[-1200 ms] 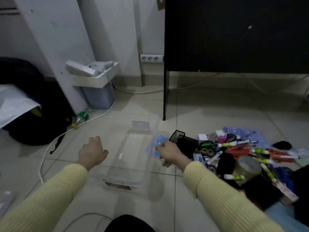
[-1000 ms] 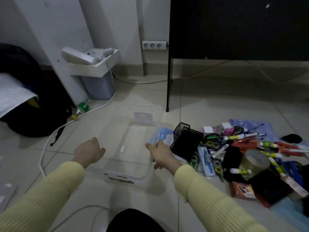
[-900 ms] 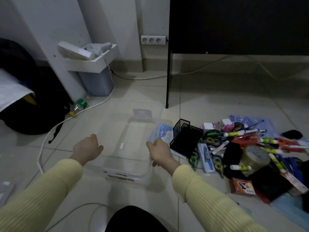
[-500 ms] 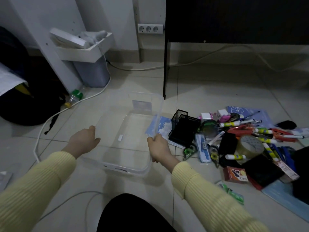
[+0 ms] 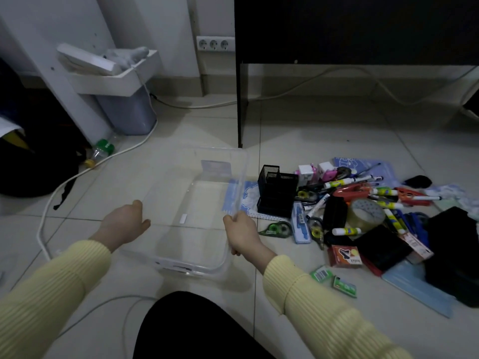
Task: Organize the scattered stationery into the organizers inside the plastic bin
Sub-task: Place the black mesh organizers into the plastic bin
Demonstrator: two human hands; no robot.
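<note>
Since a second earlier, you had drawn the plastic bin (image 5: 240, 177) back toward you across the tiles, and your left hand (image 5: 121, 224), which had been apart from it, had come onto its left rim. Your right hand (image 5: 242, 233) pinched the right rim, thumb on top and fingers curled under the edge. Your left hand cupped the opposite side with the fingers bent round the clear wall. The bin lay on the floor between your yellow sleeves, with nothing in it but a small white label.

Just beside its right wall lay a blue notebook (image 5: 250, 200), and on that stood the black mesh organizer (image 5: 277, 190), upright. Beyond it the stationery lay heaped: a correction tape (image 5: 276, 228) near your right hand, a glue stick (image 5: 347, 231), a roll of clear tape (image 5: 365, 213) and markers.

A white cable (image 5: 77, 174) ran past on the left, toward a grey waste bin (image 5: 127, 110).
</note>
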